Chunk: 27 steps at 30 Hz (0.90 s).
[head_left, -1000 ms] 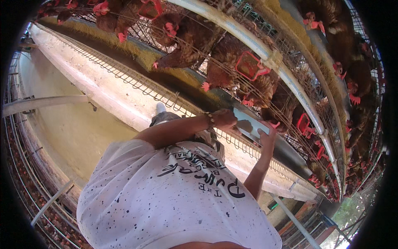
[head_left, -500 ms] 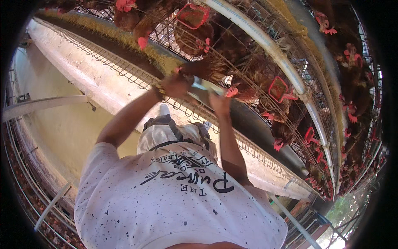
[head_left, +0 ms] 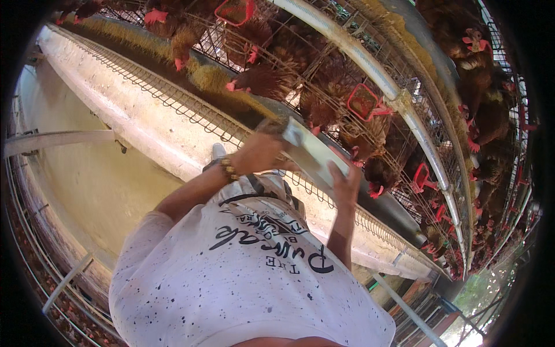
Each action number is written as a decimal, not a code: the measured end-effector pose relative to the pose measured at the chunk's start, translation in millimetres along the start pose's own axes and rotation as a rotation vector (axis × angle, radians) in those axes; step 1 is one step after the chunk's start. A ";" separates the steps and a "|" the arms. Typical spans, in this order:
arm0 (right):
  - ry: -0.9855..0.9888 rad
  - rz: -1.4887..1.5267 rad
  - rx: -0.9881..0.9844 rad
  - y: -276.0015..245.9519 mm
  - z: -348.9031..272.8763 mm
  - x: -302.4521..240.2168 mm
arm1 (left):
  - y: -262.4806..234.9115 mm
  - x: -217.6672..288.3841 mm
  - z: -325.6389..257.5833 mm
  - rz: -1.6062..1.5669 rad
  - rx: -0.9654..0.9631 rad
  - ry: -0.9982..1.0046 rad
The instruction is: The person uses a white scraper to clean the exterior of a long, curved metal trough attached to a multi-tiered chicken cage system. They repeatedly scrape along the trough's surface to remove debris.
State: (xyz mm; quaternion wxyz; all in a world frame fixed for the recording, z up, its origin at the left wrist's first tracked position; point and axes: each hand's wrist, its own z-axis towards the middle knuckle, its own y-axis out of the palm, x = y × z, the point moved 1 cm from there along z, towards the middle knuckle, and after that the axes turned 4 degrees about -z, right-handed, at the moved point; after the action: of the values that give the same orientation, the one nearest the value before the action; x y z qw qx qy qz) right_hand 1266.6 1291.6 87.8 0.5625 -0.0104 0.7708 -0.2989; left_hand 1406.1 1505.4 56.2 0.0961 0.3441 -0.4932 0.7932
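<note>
Between my hands is a long, pale greyish-white object [head_left: 315, 155], boxy or trough-shaped; its exact kind cannot be made out. My left hand [head_left: 259, 152], with a beaded bracelet [head_left: 229, 169] at the wrist, is closed at its left end. My right hand [head_left: 345, 184] grips its right end, thumb and fingers on opposite sides. The object is held tilted over the edge of the dark feed trough [head_left: 386, 205]. Yellowish-brown feed [head_left: 215, 81] lies in the trough to the left. A brown hen [head_left: 263, 82] leans its head over the trough just beyond my left hand.
Caged brown hens line the far side behind wire bars. Red plastic cups [head_left: 363, 102] hang there below a white pipe [head_left: 329, 36]. A wire rail [head_left: 167, 99] runs along a pale ledge [head_left: 115, 98] on the near side. A grey beam [head_left: 60, 141] juts in at left.
Both hands and the pale object have moved to the right and nearer to me along the trough. The hens' heads have shifted, and the whole view has moved somewhat.
</note>
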 end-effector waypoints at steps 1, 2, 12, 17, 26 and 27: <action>-0.030 -0.136 0.013 -22.8 -6.1 0.7 | 21.5 12.4 12.0 -0.102 -0.209 -0.150; -0.050 -0.168 0.052 -42.5 -9.1 33.6 | 45.2 22.5 22.4 -0.206 -0.423 -0.288; -0.215 -0.297 0.207 85.1 54.2 37.0 | 46.8 -37.6 5.6 0.128 -0.119 0.039; -0.106 -0.419 0.151 113.2 99.7 12.9 | 1.4 -132.7 -50.0 0.094 -0.092 -0.201; -0.188 -0.506 -0.004 73.0 56.0 -39.6 | 3.6 -113.9 -45.2 0.044 -0.233 -0.070; -0.176 -0.543 -0.005 60.6 49.5 -42.2 | 6.8 -110.1 -40.2 0.046 -0.189 -0.042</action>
State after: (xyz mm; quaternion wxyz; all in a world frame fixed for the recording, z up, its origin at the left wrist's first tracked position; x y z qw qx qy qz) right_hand 1344.7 1334.1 86.2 0.5267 -0.2435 0.6886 -0.4348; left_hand 1466.6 1556.8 -30.4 0.0998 0.3385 -0.5755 0.7377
